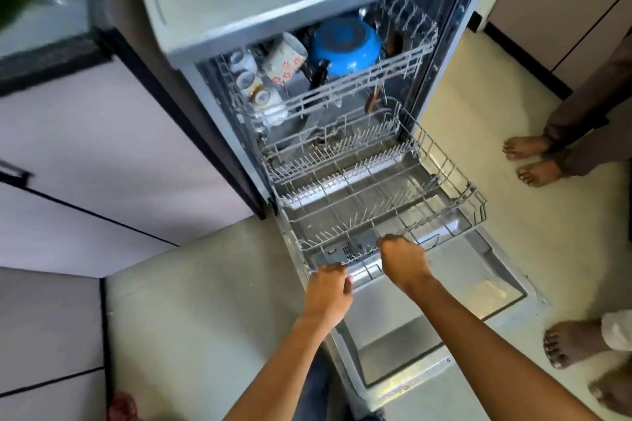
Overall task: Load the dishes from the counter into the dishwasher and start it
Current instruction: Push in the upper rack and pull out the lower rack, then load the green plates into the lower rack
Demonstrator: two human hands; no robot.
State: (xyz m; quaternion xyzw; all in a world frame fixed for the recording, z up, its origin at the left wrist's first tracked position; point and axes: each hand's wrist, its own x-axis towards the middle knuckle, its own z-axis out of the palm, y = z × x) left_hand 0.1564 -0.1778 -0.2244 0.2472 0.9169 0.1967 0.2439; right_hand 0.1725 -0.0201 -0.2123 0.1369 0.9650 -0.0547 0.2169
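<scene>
Now both hands, left hand [329, 287] and right hand [403, 258], clench fingers around the wire lower rack's [444, 181] front rim.

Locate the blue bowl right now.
Head view: the blue bowl sits upside down in the dishwasher's upper rack, right of the floral mug, above the pulled-out lower rack.
</scene>
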